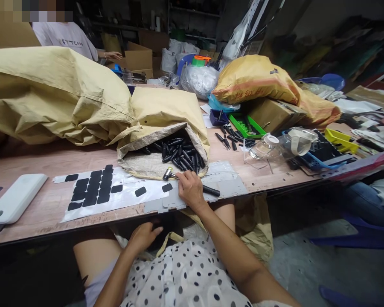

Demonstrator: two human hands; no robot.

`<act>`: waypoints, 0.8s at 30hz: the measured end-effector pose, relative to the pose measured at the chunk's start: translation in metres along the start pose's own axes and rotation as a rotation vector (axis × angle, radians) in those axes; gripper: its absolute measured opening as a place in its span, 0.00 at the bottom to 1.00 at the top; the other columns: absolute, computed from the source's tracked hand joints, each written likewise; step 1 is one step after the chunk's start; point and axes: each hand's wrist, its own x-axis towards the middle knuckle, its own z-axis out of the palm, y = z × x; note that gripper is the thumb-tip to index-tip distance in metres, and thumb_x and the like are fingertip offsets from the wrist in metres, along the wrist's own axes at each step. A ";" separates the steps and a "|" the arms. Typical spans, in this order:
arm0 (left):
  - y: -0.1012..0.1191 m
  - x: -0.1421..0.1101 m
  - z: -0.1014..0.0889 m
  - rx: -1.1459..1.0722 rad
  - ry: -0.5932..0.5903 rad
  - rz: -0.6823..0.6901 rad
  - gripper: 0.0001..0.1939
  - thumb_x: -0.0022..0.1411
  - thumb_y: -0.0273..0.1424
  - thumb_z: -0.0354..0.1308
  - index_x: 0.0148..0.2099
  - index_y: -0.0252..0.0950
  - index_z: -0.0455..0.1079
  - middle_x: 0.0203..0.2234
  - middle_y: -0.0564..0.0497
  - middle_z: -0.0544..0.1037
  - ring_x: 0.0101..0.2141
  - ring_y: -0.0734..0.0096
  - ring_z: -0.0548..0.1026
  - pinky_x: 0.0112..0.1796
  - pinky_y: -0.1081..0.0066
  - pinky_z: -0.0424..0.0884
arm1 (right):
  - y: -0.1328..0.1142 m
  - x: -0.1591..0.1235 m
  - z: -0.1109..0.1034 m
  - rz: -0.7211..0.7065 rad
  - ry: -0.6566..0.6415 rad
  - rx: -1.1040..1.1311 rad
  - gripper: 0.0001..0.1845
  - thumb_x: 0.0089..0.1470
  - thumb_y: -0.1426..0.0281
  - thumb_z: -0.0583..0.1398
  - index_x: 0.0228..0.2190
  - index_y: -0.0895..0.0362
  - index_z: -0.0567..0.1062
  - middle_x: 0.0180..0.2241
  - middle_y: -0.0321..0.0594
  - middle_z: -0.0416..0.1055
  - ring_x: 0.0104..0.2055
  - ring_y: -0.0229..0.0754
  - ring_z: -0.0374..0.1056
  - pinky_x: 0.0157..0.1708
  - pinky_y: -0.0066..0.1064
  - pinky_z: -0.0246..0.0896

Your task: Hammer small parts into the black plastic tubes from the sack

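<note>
Right grip (191, 187) clamped on the hammer (211, 191). Head end points left, at the near lip of the open sack (132, 165); black handle end sticks out to the right, over the grey board (228, 174). My hold is on the middle stretch, between head and handle end. For control, I judge a hold further back on the handle better, wrist loose, head kept off the sack's lip.

Left grip (144, 236) low, just nearer than the edge of the worktop (281, 170), over my lap. Thumb stands out; fingers lost in shadow, so cannot tell if they hold anything. As I see it, best kept well apart from the hammer head.

Black pieces (179, 151) heaped in the sack mouth, just beyond my right knuckles. Left of the board: white sheet (123, 199) with black patches (91, 192), mostly grouped at its left end. Careful of dragging a sleeve or the hammer across them.
</note>
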 end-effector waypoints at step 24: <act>0.085 0.159 -0.089 0.445 0.508 -0.028 0.07 0.60 0.34 0.63 0.40 0.41 0.79 0.41 0.46 0.80 0.46 0.53 0.75 0.42 0.64 0.70 | -0.001 0.002 0.004 -0.030 0.013 -0.004 0.15 0.59 0.75 0.57 0.45 0.53 0.78 0.36 0.43 0.69 0.40 0.47 0.58 0.37 0.36 0.49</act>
